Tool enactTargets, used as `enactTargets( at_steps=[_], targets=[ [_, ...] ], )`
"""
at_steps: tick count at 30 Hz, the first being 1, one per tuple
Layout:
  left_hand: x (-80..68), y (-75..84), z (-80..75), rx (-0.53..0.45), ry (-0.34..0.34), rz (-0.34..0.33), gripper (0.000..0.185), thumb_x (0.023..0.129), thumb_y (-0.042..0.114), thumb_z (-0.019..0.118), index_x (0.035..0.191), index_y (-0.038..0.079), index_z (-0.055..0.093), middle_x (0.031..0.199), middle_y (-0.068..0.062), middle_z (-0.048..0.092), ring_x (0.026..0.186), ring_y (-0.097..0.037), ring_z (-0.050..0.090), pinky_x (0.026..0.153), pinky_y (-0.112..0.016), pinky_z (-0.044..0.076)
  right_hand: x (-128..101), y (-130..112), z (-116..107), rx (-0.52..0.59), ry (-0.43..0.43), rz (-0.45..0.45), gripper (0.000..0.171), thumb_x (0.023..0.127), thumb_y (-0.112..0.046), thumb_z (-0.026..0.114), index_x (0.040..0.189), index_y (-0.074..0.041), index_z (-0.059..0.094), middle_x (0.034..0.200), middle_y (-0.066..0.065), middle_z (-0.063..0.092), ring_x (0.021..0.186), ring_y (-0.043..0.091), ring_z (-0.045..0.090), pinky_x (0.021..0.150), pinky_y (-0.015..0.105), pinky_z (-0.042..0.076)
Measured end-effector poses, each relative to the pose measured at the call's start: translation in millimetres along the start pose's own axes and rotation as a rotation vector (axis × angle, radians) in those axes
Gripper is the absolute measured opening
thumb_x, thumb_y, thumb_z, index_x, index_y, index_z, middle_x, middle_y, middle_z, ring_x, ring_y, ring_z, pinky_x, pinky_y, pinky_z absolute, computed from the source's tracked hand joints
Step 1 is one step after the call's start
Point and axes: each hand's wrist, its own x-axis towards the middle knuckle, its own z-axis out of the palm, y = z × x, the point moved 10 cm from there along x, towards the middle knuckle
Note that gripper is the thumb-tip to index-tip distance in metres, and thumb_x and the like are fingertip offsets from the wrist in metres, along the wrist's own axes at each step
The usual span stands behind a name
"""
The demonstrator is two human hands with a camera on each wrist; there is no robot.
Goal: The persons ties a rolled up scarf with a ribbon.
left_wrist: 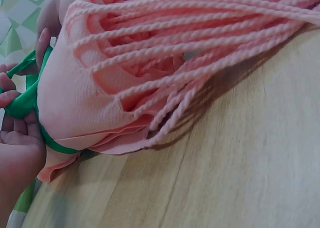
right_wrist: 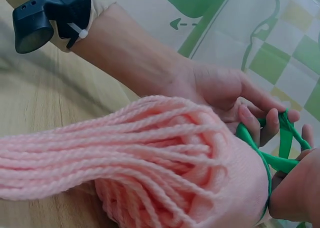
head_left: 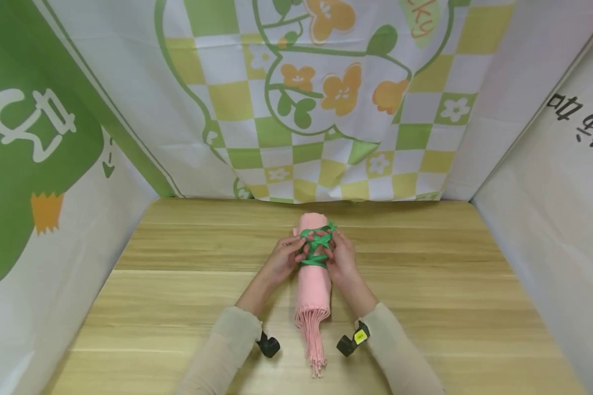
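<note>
A pink fringed scarf [head_left: 313, 288], rolled into a bundle, lies lengthwise on the table with its twisted tassels [head_left: 312, 334] towards me. Green ribbon [head_left: 314, 260] is wound round its far half, with loops on top. My left hand [head_left: 280, 259] is at the roll's left side and pinches ribbon between thumb and fingers. On the other side, my right hand [head_left: 344, 258] holds another part of the ribbon with its fingertips. The left wrist view shows the ribbon [left_wrist: 20, 105] drawn between the fingers. In the right wrist view, a ribbon loop [right_wrist: 285, 133] passes over the left hand's fingers [right_wrist: 270, 125].
The wooden table [head_left: 424, 285] extends on both sides of the scarf. A printed cloth [head_left: 326, 164] hangs along its back edge, with white and green panels at left and right. Black wrist cameras [head_left: 268, 344] sit on both forearms, beside the tassels.
</note>
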Motion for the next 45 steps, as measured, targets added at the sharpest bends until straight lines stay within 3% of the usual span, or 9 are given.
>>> enactTargets(
  at_steps=[8,15,20,26,33,39,45],
  targets=[
    [-0.1,-1.1,-0.3,-0.122,-0.016,-0.013,0.042,0.108,0.012,0.037,0.091,0.016,0.075,0.077,0.007,0.062,0.062,-0.001,0.046,0.057,-0.012,0.037,0.4,1.5,-2.6,0.085,-0.008,0.012,0.023,0.109,-0.020,0.035,0.094,-0.011,0.050,0.075,-0.005,0.068,0.046,-0.001,0.035,0.044,0.011,0.027],
    [-0.6,0.4,-1.5,-0.195,0.004,-0.026,0.047,0.109,0.010,0.033,0.087,0.016,0.074,0.079,0.006,0.063,0.065,-0.001,0.049,0.056,-0.010,0.036,-3.0,-2.4,8.3,0.251,-0.161,-0.011,0.027,0.107,-0.024,0.032,0.087,-0.016,0.047,0.077,-0.005,0.061,0.054,0.004,0.035,0.056,0.015,0.030],
    [0.3,1.9,0.8,-0.172,-0.002,-0.036,0.047,0.109,0.011,0.033,0.088,0.018,0.075,0.077,0.008,0.063,0.065,-0.001,0.049,0.056,-0.010,0.036,-5.0,-5.6,9.6,0.325,-0.219,-0.014,0.024,0.105,-0.024,0.037,0.094,-0.017,0.058,0.075,-0.005,0.057,0.057,0.004,0.038,0.059,0.016,0.031],
    [-1.3,3.3,4.2,-0.179,-0.011,-0.038,0.046,0.109,0.010,0.034,0.088,0.017,0.074,0.077,0.007,0.064,0.064,-0.001,0.049,0.057,-0.011,0.037,-6.6,-6.4,9.5,0.328,-0.270,-0.011,0.025,0.106,-0.023,0.035,0.109,-0.018,0.060,0.079,-0.005,0.056,0.059,0.005,0.039,0.062,0.018,0.033],
    [-3.6,1.5,3.9,-0.168,0.009,-0.062,0.041,0.109,0.011,0.033,0.085,0.015,0.067,0.075,0.006,0.060,0.061,-0.002,0.045,0.057,-0.013,0.037,-5.6,-2.0,0.7,0.271,-0.199,0.001,0.022,0.107,-0.022,0.034,0.100,-0.010,0.052,0.076,-0.003,0.055,0.057,0.005,0.038,0.062,0.018,0.032],
    [-4.6,2.4,0.3,-0.120,0.042,-0.081,0.037,0.109,0.012,0.034,0.086,0.015,0.062,0.080,0.006,0.058,0.062,-0.004,0.041,0.060,-0.015,0.036,-2.3,-3.5,-5.5,0.140,-0.138,-0.013,0.023,0.109,-0.019,0.031,0.095,-0.010,0.048,0.072,-0.002,0.050,0.057,0.006,0.038,0.061,0.018,0.033],
    [-6.8,0.1,-4.6,-0.057,0.060,-0.110,0.029,0.108,0.013,0.037,0.089,0.018,0.058,0.084,0.007,0.056,0.067,-0.004,0.041,0.067,-0.016,0.040,-1.0,-6.1,-15.2,0.035,-0.147,-0.017,0.027,0.110,-0.017,0.028,0.091,-0.011,0.047,0.065,-0.003,0.048,0.061,0.010,0.045,0.066,0.023,0.037]
  ],
)
